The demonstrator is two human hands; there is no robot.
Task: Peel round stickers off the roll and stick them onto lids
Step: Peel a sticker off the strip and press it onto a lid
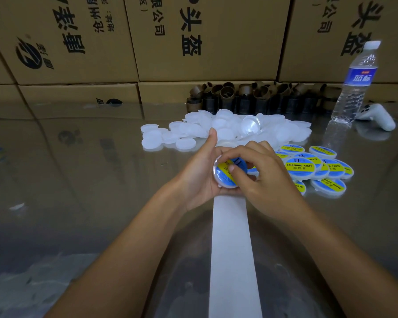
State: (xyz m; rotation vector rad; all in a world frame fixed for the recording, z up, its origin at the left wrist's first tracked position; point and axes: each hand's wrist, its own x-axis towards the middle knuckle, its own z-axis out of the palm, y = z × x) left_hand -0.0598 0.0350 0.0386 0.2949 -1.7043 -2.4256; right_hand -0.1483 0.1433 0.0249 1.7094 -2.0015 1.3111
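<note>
Your left hand (pixel 201 177) holds a round lid (pixel 217 177) from behind, fingers curled around it. Your right hand (pixel 267 180) bends over the lid's front, and its fingertips (pixel 233 168) press the blue and yellow sticker (pixel 224 177) flat. A white paper strip (pixel 231 249) runs from under your hands back toward you. Just to the right lie lids with stickers on them (pixel 319 167). Behind your hands is a heap of plain white lids (pixel 216 129). A water bottle (pixel 354 88) stands far right.
</note>
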